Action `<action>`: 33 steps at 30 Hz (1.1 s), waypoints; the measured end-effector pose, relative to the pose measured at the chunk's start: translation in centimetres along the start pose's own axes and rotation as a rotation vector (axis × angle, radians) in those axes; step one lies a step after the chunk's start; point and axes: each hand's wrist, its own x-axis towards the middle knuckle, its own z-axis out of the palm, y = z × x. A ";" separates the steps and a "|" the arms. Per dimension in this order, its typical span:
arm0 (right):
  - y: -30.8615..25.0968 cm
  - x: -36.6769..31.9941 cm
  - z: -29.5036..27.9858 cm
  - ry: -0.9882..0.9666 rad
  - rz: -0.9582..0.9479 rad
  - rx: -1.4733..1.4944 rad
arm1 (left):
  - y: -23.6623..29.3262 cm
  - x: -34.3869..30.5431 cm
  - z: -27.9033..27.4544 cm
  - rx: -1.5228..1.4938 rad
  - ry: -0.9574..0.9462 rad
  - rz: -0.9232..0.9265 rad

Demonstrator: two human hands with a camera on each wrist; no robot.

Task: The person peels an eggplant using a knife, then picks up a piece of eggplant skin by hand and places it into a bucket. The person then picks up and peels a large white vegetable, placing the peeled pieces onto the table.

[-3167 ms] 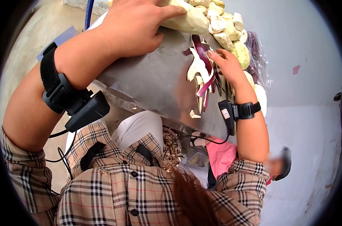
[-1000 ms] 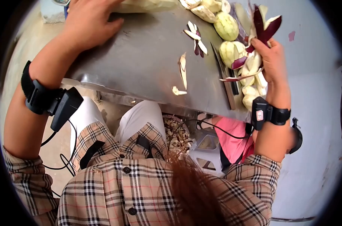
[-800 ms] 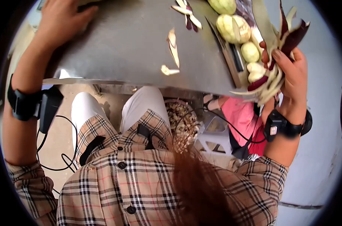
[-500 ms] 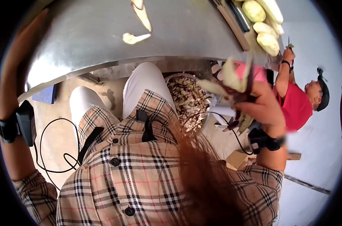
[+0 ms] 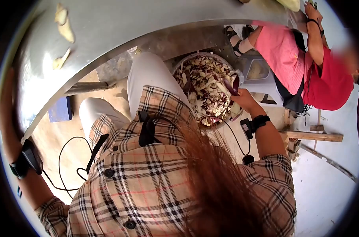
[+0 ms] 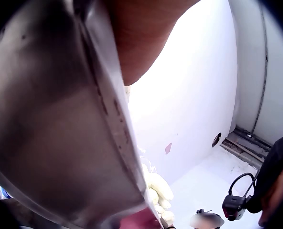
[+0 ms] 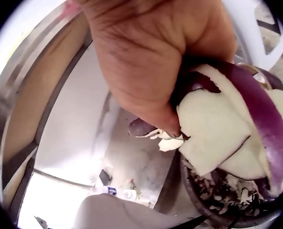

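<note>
My right hand (image 5: 246, 100) is low beside the table, holding a bunch of purple eggplant peels (image 5: 235, 85) at the right side of a round basin (image 5: 178, 66). Inside that basin lies a heap of purple-and-white peels (image 5: 205, 85). In the right wrist view, the thumb and fingers grip the broad strips (image 7: 213, 129) just above the basin's rim (image 7: 193, 198). My left arm reaches up at the far left along the metal table (image 5: 148, 17). Only the heel of the left hand (image 6: 144, 43) shows in the left wrist view; its fingers are hidden behind the table edge.
Several peel scraps (image 5: 65, 29) lie on the table. Another person in a red top (image 5: 325, 83) sits on a plastic stool (image 5: 262, 77) at right. A wooden plank (image 5: 318, 136) and a blue block (image 5: 60, 110) are on the floor. Black cables trail from my wrists.
My right hand has gathered peels from the tabletop and carried them off the table, down to the basin. The view has swung right and down. My left hand, earlier on a large peeled vegetable, has slipped out of clear view.
</note>
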 end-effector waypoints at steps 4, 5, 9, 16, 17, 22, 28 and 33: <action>5.4 -0.2 -0.9 0.262 0.152 0.020 | -1.1 -0.6 -0.5 0.051 0.040 0.058; 6.2 -0.7 -0.9 0.323 0.183 0.007 | -0.8 -0.5 -0.7 0.062 0.047 0.073; 13.7 0.2 -2.0 0.417 0.329 -0.038 | -1.0 0.0 -0.9 0.109 0.082 0.165; 14.9 -1.5 -2.0 0.385 0.533 0.021 | -1.7 0.1 -2.0 0.148 0.054 0.145; 15.2 -1.4 -2.1 0.397 0.507 0.033 | -1.5 0.1 -2.2 0.164 0.044 0.133; 13.8 -1.6 -2.2 0.443 0.400 0.174 | -1.9 -0.8 -2.0 0.147 0.069 0.137; 7.7 -3.2 -3.4 0.384 0.268 0.335 | -3.0 -0.9 -1.1 0.122 0.088 0.153; -4.1 -4.4 -4.8 0.287 -0.093 0.198 | -2.9 -3.1 -0.8 0.051 0.037 -0.043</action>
